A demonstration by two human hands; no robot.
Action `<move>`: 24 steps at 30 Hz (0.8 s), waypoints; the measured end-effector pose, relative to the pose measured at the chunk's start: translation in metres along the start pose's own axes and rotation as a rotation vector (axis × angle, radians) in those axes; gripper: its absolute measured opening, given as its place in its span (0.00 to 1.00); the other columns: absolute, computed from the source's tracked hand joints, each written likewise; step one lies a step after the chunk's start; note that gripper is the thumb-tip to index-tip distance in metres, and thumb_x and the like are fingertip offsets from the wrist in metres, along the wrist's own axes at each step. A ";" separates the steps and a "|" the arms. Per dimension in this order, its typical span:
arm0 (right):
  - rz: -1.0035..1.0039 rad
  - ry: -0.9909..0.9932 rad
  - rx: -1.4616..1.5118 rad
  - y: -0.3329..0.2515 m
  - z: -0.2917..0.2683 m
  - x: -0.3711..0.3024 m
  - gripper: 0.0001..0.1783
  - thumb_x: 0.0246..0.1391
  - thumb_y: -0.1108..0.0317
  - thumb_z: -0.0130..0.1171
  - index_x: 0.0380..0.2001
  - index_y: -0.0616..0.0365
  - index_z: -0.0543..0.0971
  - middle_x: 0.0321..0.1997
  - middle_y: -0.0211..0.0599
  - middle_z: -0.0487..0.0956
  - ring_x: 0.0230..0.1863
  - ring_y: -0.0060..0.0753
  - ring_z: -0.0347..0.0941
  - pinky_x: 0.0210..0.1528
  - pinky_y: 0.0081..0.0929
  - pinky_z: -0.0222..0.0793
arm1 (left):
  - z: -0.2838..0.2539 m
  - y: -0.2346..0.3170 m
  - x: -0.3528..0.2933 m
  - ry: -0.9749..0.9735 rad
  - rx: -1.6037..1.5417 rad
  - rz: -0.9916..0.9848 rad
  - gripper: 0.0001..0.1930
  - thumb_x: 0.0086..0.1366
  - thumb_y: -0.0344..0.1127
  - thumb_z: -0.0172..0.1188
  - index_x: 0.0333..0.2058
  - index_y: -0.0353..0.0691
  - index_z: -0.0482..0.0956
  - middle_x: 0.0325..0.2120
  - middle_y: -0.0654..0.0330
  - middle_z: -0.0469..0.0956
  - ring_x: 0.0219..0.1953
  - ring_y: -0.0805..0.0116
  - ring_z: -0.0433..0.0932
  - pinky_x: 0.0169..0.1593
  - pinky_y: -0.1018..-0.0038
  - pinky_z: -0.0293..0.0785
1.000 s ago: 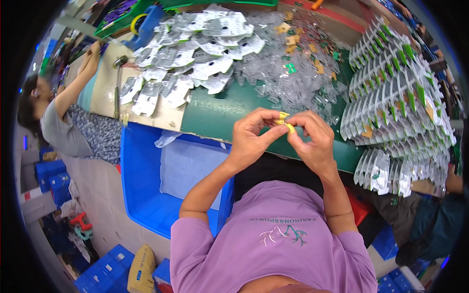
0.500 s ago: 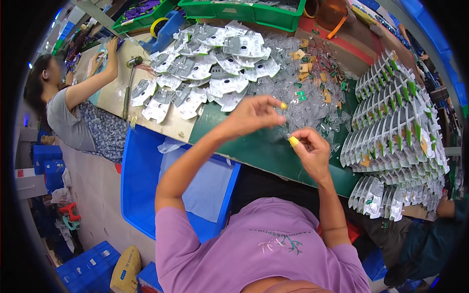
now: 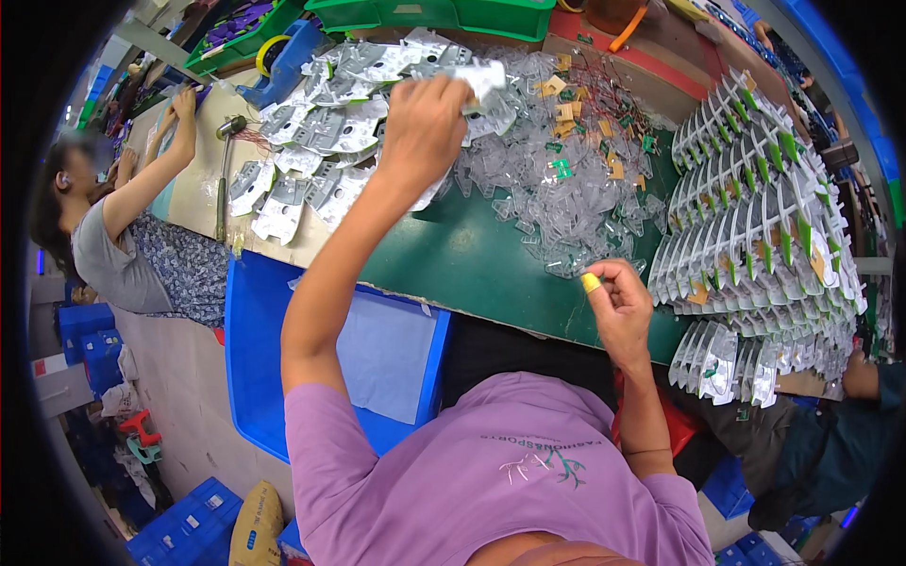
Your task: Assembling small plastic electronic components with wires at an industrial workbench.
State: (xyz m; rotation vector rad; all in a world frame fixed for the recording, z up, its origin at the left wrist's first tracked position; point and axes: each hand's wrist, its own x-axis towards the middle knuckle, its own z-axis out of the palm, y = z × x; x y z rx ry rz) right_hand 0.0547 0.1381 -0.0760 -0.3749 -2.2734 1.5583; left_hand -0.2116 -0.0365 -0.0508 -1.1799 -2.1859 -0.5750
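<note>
Over the right side of a pile of white-and-grey plastic panels (image 3: 326,132), my left hand (image 3: 423,127) is closed on one panel (image 3: 483,83), which is tilted up and blurred by motion. The fingers' far side is hidden behind the back of the hand. My right hand (image 3: 620,307) hovers over the table's near edge, thumb and index finger pinched together, with a yellow finger cover (image 3: 591,282) on one fingertip. Clear plastic pieces (image 3: 576,222) lie just beyond it; whether one is in the pinch I cannot make out.
Tall rows of stacked panels (image 3: 755,217) stand at the right. Small green boards (image 3: 561,169) and wires lie among the clear pieces. A hammer (image 3: 226,141) and blue tape dispenser (image 3: 283,71) are at left. A blue bin (image 3: 253,377) sits below the table (image 3: 481,274). A co-worker (image 3: 123,217) works at left.
My left hand has moved away from the right one, up and left to the panel pile, and taken hold of a panel. My right hand has shifted slightly right and down.
</note>
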 end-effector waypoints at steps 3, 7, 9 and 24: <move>-0.004 0.032 -0.036 0.008 -0.009 0.001 0.05 0.52 0.81 0.59 0.34 0.64 0.77 0.32 0.27 0.74 0.22 0.10 0.60 0.22 0.13 0.57 | -0.036 0.058 -0.058 -0.112 -0.253 0.010 0.10 0.49 0.24 0.62 0.32 0.39 0.74 0.32 0.55 0.76 0.37 0.54 0.76 0.42 0.61 0.70; -0.107 -0.091 -0.220 -0.002 -0.009 0.002 0.08 0.48 0.80 0.61 0.34 0.62 0.77 0.32 0.33 0.76 0.20 0.20 0.66 0.22 0.18 0.63 | -0.042 0.109 -0.146 -0.207 -0.522 0.027 0.11 0.45 0.21 0.62 0.30 0.36 0.73 0.33 0.52 0.75 0.41 0.50 0.77 0.45 0.59 0.75; -0.227 -0.154 -0.268 0.001 0.004 0.003 0.09 0.46 0.80 0.61 0.34 0.62 0.77 0.33 0.35 0.77 0.21 0.26 0.68 0.24 0.22 0.65 | -0.037 0.119 -0.171 -0.262 -0.655 0.027 0.10 0.44 0.19 0.60 0.28 0.34 0.72 0.34 0.52 0.74 0.42 0.50 0.77 0.50 0.56 0.76; -0.573 -0.469 -0.726 0.009 0.047 -0.009 0.15 0.39 0.75 0.60 0.35 0.61 0.76 0.34 0.36 0.71 0.34 0.36 0.73 0.30 0.31 0.72 | -0.007 0.076 -0.132 -0.160 -0.635 -0.208 0.12 0.55 0.22 0.59 0.39 0.39 0.78 0.42 0.50 0.76 0.44 0.49 0.76 0.47 0.62 0.74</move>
